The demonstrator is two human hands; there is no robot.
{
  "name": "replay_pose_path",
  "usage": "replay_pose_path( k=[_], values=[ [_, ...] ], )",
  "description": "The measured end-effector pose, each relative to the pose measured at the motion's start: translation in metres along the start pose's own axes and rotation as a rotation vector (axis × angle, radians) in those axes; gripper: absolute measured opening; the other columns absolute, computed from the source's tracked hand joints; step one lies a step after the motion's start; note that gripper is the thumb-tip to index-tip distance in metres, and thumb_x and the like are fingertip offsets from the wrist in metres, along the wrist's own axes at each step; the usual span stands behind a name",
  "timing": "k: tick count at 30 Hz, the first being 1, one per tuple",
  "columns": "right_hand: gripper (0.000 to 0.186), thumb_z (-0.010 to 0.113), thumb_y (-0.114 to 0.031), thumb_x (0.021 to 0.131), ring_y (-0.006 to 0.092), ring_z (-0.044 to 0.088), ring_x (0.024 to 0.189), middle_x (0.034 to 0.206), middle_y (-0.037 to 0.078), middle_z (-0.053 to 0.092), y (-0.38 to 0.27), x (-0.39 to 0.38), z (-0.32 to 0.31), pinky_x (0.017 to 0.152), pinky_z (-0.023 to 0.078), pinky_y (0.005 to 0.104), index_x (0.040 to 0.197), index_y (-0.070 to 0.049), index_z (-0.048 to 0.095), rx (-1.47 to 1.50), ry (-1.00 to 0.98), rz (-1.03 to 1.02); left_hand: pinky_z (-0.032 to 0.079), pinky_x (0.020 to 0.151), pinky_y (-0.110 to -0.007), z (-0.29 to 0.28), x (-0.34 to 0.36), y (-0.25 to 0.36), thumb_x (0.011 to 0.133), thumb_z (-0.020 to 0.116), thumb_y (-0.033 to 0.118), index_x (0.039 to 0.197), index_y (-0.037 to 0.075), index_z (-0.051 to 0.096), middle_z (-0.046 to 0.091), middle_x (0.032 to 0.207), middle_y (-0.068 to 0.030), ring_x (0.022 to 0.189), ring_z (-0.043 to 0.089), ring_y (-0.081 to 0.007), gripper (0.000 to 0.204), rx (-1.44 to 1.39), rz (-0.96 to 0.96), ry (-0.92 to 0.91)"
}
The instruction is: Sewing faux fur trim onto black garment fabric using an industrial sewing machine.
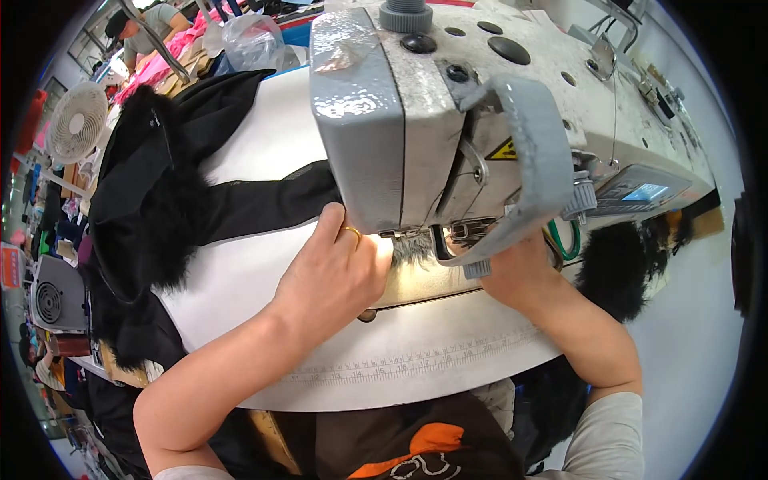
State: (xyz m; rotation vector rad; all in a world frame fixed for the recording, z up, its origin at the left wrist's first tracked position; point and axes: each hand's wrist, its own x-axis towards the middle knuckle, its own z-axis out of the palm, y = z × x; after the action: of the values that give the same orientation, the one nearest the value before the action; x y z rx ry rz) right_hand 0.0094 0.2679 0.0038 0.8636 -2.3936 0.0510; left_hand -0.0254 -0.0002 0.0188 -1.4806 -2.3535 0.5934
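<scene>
A black garment [128, 188] with fluffy black fur trim [172, 220] lies on the left of the white table, and its black fabric strip [268, 200] runs right to the head of an industrial sewing machine [360, 120]. My left hand [336, 260], wearing a gold ring, is closed on the strip's near edge, against the machine. Dark fur [412, 250] shows under the lit needle area, between my hands. To the right of the presser foot, my right hand [520, 276] reaches in behind the grey guard [544, 152]. Its fingers are hidden there.
A curved white tabletop [432, 336] with a printed ruler scale borders my lap. Black fur pieces [612, 268] lie at the right, below the machine's control panel [644, 192]. A white fan [78, 122] stands far left. At the back, a person [152, 32] bends over pink cloth [172, 52].
</scene>
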Motion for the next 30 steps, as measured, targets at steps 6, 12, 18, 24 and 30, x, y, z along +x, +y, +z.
replay_pose_path(
  k=[6,12,18,24,30],
  values=[
    [0.008,0.07,-0.011,0.073,0.0276,0.068,0.076,0.082,0.005,0.064,0.0,-0.001,0.0,0.061,0.051,0.044,0.073,-0.01,0.062,0.065,-0.058,0.047,0.04,0.108,-0.044,0.0,-0.002,-0.002,0.09,0.067,0.014,0.096,0.008,0.07,0.07,0.089,-0.0094,0.095,0.068,-0.0241,0.008,0.03,-0.009,0.035],
    [0.007,0.07,-0.013,0.077,0.0277,0.069,0.075,0.082,0.005,0.064,-0.001,-0.006,0.002,0.06,0.052,0.0445,0.076,-0.011,0.063,0.046,-0.087,0.078,0.041,0.106,-0.043,0.006,-0.005,-0.003,0.091,0.066,0.014,0.1,0.007,0.071,0.073,0.101,-0.0146,0.108,0.068,-0.0257,0.012,-0.019,0.004,0.081],
    [0.009,0.07,-0.013,0.076,0.0277,0.069,0.075,0.083,0.004,0.064,0.001,0.002,0.001,0.06,0.051,0.044,0.071,-0.01,0.064,0.055,-0.027,0.054,0.045,0.097,-0.041,0.002,-0.003,-0.003,0.089,0.069,0.014,0.095,0.008,0.072,0.07,0.097,-0.0106,0.106,0.065,-0.0242,0.01,0.001,0.0,0.075],
    [0.008,0.072,-0.013,0.073,0.0267,0.069,0.08,0.082,0.004,0.064,-0.006,0.0,0.001,0.062,0.051,0.0449,0.069,-0.011,0.065,0.125,-0.141,0.184,0.05,0.082,-0.035,0.01,0.0,0.003,0.086,0.07,0.013,0.094,0.007,0.071,0.063,0.095,-0.0066,0.101,0.065,-0.0233,0.01,-0.122,-0.056,0.046],
    [0.02,0.077,-0.016,0.082,0.029,0.072,0.093,0.102,0.009,0.071,-0.011,0.006,0.0,0.076,0.056,0.0414,0.102,-0.013,0.076,0.371,-0.142,0.038,0.053,0.069,-0.03,-0.008,0.001,0.012,0.085,0.071,0.014,0.093,0.004,0.07,0.063,0.101,-0.0095,0.097,0.065,-0.0238,0.013,-0.134,-0.098,0.053]
  ],
)
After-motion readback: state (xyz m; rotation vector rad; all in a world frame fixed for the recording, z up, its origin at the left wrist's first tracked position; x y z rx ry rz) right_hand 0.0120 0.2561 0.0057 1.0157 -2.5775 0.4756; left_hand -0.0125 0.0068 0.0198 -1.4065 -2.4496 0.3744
